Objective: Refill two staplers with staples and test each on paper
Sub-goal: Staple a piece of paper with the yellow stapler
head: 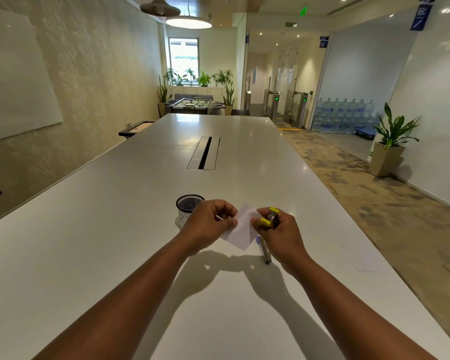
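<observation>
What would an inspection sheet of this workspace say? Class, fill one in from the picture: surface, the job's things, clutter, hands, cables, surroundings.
Surface: long white table with a slot in its middle.
Job's things: yellow stapler at the edge of a small white paper; second stapler lying on the table below the hands.
Clutter: black mesh cup; another paper sheet near the right edge.
Hands: left hand pinches the paper; right hand grips the yellow stapler.
Cables: nothing seen.
Surroundings: potted plant, stacked water bottles, foosball table, whiteboard.
</observation>
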`<state>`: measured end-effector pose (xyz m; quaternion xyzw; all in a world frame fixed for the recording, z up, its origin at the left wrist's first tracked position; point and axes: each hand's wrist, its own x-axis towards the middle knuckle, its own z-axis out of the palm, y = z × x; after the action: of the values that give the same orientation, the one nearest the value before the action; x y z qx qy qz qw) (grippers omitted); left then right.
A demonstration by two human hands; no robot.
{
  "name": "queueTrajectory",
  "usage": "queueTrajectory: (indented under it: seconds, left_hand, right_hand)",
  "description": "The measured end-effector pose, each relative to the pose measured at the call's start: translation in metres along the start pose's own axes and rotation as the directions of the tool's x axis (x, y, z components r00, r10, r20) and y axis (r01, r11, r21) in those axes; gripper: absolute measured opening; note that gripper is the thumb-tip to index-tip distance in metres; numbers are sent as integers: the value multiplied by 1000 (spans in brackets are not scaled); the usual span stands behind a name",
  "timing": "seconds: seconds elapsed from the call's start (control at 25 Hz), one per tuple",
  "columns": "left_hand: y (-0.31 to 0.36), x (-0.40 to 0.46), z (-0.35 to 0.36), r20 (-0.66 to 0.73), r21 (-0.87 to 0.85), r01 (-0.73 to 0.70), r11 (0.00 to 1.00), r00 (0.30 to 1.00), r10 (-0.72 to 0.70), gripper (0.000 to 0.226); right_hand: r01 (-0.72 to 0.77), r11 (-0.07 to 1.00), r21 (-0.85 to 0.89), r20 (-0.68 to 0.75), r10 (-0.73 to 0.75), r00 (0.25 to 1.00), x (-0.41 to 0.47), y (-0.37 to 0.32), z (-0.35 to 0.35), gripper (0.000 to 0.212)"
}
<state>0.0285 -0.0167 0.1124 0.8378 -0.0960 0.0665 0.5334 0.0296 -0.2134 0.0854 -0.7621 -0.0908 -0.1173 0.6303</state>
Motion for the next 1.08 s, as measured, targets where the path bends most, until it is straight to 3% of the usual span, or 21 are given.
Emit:
queueTrajectory:
  seconds: [0.12,0.28,0.36,0.48,0.56,0.68,0.8,0.92,1.08]
  left_hand:
    - [1,1,-3,26,132,-8,991,1000,4,18]
    - [3,1,-3,12,141,-13,990,1000,11,16]
    - [2,1,-1,-47,100,19,995,999,-15,12]
    - [2,1,4,-103,-4,75,997,992,-75,13]
    - [3,2,6,-90,-128,136,982,985,-149,11]
    - [7,4,3,24,-342,230,911,971,-236,10]
    - [7,4,-2,193,-503,277,819,959,-206,24]
    - [2,3,-2,218,-405,164,899,973,-79,15]
    - [-3,5,0,138,-162,11,987,990,11,11]
  right_hand:
    - [48,999,10,36,-49,998,1,-4,-2,27]
    - [155,975,-158,35,-152,988,5,-4,-3,34]
    - [249,939,-236,14,-253,967,0,-2,1,35]
    - [449,799,-401,98,-450,888,-13,5,12,29]
    - [485,732,-479,137,-483,865,-17,11,17,35]
    - [384,776,-501,67,-407,911,-17,12,18,36]
    - [273,870,-410,-34,-314,949,-15,7,17,36]
    - [221,942,-254,-61,-244,968,-9,4,14,28]
    - [9,998,66,-22,-7,1000,-1,5,9,17]
